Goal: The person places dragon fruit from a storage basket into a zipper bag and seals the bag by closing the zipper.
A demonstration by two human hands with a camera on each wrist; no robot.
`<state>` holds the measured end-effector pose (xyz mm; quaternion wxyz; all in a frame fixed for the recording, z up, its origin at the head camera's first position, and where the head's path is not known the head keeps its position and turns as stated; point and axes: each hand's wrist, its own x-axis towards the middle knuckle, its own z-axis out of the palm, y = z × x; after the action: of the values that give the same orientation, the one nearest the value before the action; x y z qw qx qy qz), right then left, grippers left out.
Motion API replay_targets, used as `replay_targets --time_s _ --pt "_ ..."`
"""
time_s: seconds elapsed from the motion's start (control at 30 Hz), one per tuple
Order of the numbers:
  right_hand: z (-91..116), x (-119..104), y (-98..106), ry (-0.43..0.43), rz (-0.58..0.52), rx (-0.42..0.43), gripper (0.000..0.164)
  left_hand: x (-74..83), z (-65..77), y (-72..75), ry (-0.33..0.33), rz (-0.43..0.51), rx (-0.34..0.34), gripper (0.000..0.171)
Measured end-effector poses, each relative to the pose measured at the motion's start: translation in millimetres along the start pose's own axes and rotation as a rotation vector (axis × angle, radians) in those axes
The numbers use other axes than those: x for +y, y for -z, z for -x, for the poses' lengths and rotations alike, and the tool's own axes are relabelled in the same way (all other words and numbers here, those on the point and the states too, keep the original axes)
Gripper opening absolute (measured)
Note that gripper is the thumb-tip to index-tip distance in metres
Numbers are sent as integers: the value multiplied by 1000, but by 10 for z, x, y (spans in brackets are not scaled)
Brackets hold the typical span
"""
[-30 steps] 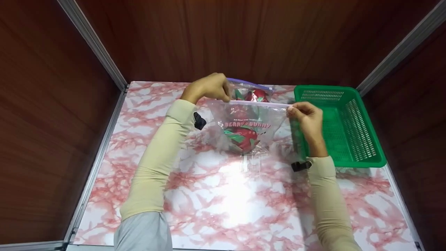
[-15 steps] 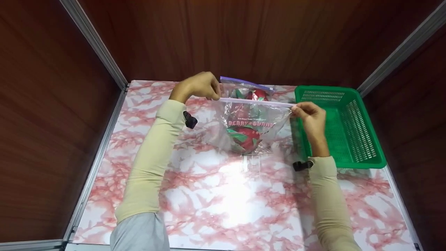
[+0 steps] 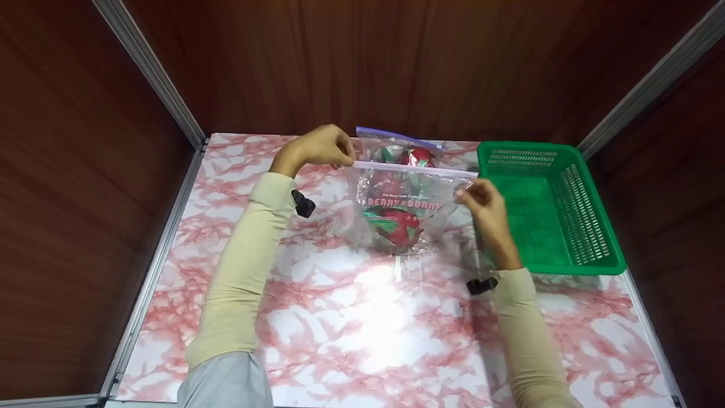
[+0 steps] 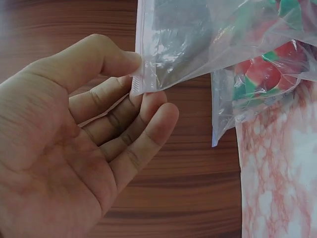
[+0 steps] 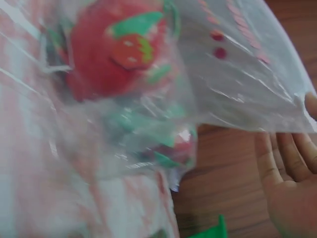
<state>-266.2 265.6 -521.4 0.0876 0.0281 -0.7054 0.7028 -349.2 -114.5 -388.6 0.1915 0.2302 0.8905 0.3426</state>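
Both hands hold a clear zip bag (image 3: 403,187) up by its pale strip, with pink "BERRY BUNNY" lettering across it. A red dragon fruit (image 3: 403,226) with green scales lies low inside. My left hand (image 3: 322,148) pinches the strip's left end between thumb and index finger; in the left wrist view the other fingers of the left hand (image 4: 94,134) lie loosely bent. On the opposite side my right hand (image 3: 487,212) pinches the bag's edge, just below the corner. In the right wrist view the dragon fruit (image 5: 119,54) is blurred.
Behind the held bag, a second zip bag (image 3: 374,146) with a purple strip contains another red and green fruit. A green basket (image 3: 614,249) stands at the right on the marbled table (image 3: 340,340). Brown wood panels (image 3: 362,68) enclose the back and sides.
My left hand has moved left along the strip to its end. My right hand has come down and left from the strip's right corner to the bag's side edge.
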Motion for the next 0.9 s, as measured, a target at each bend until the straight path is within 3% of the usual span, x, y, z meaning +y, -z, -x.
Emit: replay_targets --time_s 0.07,0.2,0.3,0.37,0.5,0.63,0.77,0.9 --pt "53 48 -41 -85 72 -70 38 -27 5 -12 -4 27 7 15" --pt "163 141 -122 -222 206 -217 90 -87 29 -43 -16 92 31 15" --pt "213 235 -188 -259 228 -277 109 -149 60 -83 -32 163 62 14" --pt "225 299 -235 -260 208 -283 109 -216 78 -124 -48 229 88 14" --pt "237 380 -304 -247 198 -265 94 -379 127 -250 -99 402 173 17" --pt "236 438 -318 -237 216 -248 85 -565 190 -484 -148 578 255 34" --pt "256 485 -319 -271 216 -256 84 -793 256 -879 -120 648 239 62" --pt "294 556 -350 -322 175 -290 80 -968 299 -1369 -9 624 182 90"
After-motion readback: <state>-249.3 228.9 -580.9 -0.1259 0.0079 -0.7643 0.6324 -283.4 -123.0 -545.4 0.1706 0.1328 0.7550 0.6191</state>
